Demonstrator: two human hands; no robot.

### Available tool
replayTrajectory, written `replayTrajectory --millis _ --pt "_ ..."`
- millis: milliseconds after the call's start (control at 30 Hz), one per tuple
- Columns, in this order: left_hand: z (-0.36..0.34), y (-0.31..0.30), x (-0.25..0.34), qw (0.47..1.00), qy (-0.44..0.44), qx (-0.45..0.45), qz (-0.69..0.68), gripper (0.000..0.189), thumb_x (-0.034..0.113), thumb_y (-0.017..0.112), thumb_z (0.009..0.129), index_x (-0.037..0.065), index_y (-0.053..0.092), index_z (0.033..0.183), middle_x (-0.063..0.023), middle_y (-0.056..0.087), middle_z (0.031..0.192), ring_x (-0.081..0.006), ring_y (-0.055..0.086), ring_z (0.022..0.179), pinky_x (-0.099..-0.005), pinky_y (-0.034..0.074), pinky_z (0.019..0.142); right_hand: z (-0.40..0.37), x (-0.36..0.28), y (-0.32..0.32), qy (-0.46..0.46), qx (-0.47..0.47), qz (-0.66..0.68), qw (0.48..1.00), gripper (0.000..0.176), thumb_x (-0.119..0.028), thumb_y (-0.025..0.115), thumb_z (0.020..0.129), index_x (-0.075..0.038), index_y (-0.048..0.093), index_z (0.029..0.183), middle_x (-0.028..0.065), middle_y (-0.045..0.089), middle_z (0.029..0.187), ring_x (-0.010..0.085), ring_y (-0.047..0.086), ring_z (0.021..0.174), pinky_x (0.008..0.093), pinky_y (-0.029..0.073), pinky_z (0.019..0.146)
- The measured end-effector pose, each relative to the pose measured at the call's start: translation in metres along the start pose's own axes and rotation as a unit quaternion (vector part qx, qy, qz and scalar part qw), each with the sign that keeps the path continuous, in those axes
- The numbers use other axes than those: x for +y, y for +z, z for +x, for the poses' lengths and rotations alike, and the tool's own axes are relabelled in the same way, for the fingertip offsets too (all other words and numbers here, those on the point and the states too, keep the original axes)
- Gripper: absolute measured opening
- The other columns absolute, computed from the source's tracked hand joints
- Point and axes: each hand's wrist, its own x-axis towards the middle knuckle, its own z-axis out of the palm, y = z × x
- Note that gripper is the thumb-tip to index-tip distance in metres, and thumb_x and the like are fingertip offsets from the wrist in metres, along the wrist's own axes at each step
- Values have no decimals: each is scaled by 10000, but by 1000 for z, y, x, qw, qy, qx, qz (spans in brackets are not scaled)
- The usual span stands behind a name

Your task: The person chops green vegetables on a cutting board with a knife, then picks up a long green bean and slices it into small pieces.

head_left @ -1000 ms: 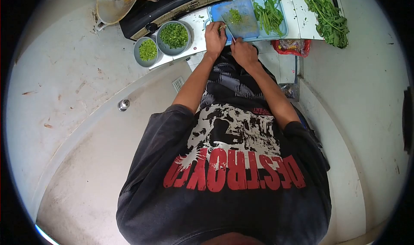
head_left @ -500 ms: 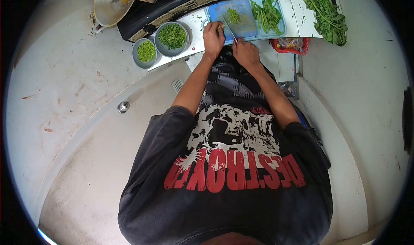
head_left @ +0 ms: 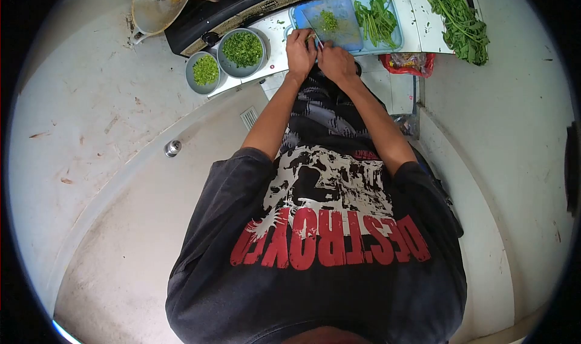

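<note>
On a blue cutting board [head_left: 350, 40], my right hand [head_left: 336, 64] grips a kitchen knife [head_left: 312, 27] by its handle, the blade slanting up to the left. My left hand [head_left: 300, 55] is closed at the board's near left corner, its fingertips close beside the blade. A bit of pale green stalk [head_left: 312, 35] shows at those fingers; most of it is hidden. Chopped green pieces [head_left: 328, 21] lie in a small heap just beyond the knife. Leafy green stalks [head_left: 376, 22] rest right of the board, on the light blue tray [head_left: 398, 36] beneath it.
Two grey bowls of chopped greens, a larger one [head_left: 262, 58] and a smaller one [head_left: 192, 85], stand at left. Behind is a black stove [head_left: 242, 8], with a wok [head_left: 147, 23] beside it. A leafy bunch [head_left: 463, 32] hangs over the counter's right edge, near a red-rimmed container [head_left: 428, 70].
My right hand and the knife have moved left, closer to my left hand. My left hand stays in nearly the same place at the board's corner.
</note>
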Motion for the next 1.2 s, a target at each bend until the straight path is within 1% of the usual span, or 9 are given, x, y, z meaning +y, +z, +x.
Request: replayTrajectory --millis 133,333,400,533,633,733,833,1000,1200 --pt "1 0 -1 1000 2 0 1 127 25 658 844 -5 696 961 -189 662 934 -377 638 869 -430 515 807 4 -1 3 6 5 5 1000 327 -280 554 967 41 600 929 270 700 781 430 715 752 518 581 703" --pt "0 2 -4 999 -19 -2 -27 110 34 661 855 9 698 956 -185 656 926 -382 634 856 -431 513 797 -26 3 -6 19 -9 -1 1000 340 -292 551 972 38 603 912 273 693 766 436 707 733 521 577 688" --pt "0 1 -3 1000 -6 -1 -9 108 32 660 859 11 696 959 -185 650 920 -384 631 852 -435 509 789 -32 7 -6 16 -23 4 1000 366 -310 536 982 46 599 927 282 688 769 451 699 744 532 569 697" --pt "0 -1 -5 1000 15 -16 -7 149 -22 636 844 30 693 972 -179 626 925 -383 596 871 -448 490 801 -20 8 2 14 1 11 1000 377 -322 527 986 43 597 919 283 682 750 455 697 732 535 567 688" --pt "-1 -3 -6 999 25 -18 -17 157 -24 629 852 29 693 985 -179 626 925 -384 597 886 -448 489 813 -9 6 7 10 10 10 1000 383 -327 523 988 41 597 912 284 680 745 454 697 726 536 568 685" --pt "0 -3 -6 999 11 -20 -24 153 -20 633 853 22 693 987 -180 624 920 -382 602 868 -445 496 799 -9 6 6 12 12 2 1000 388 -330 523 990 43 600 915 285 679 745 449 698 724 537 568 681" --pt "1 -5 -5 1000 -11 -25 -11 122 2 662 859 14 699 975 -181 646 909 -360 655 820 -419 523 746 -25 12 2 10 7 -3 1000 385 -332 528 990 40 603 925 283 681 750 445 699 725 538 568 675" --pt "2 -3 -7 1000 -6 -19 -13 112 16 674 859 6 706 966 -181 656 904 -348 671 801 -410 535 735 -39 16 -2 25 5 -4 1000 373 -333 539 986 31 606 936 277 681 743 447 697 720 538 568 673" --pt "1 -2 -8 1000 5 -12 -10 124 13 670 854 1 708 972 -185 665 930 -356 670 834 -415 532 757 -27 9 -4 4 -6 5 1000 371 -326 523 992 29 607 923 269 688 744 443 704 723 535 571 688"
